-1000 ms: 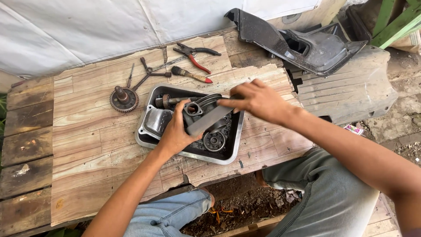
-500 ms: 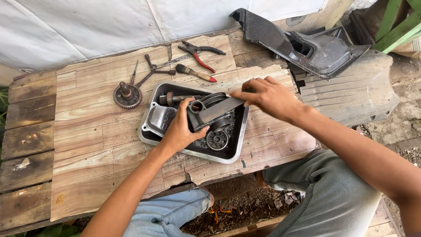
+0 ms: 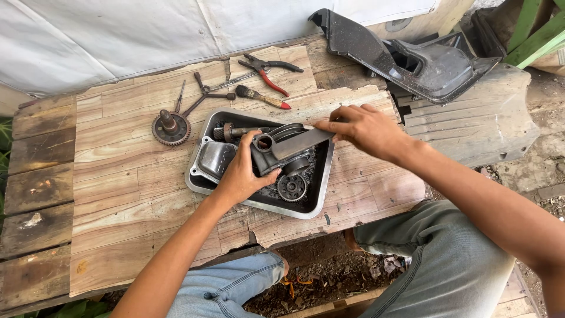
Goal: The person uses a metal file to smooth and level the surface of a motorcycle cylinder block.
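Over the metal tray [image 3: 200, 187], the left hand [image 3: 241, 174] stays clamped on the engine part [image 3: 268, 154] while the right hand [image 3: 365, 126], pinching the flat grey strip [image 3: 300, 143], has slid rightward along it.

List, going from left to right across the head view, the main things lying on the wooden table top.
Toothed gear on a shaft → metal tray, where the left hand grips a dark metal part → right hand pinching that part's far end → black plastic cover.

2 bare hands meet, forearms angled inward.
Left hand [image 3: 240, 174] curls in a grip, thumb raised; right hand [image 3: 365, 128] pinches with fingers pointing left, wrist bent.
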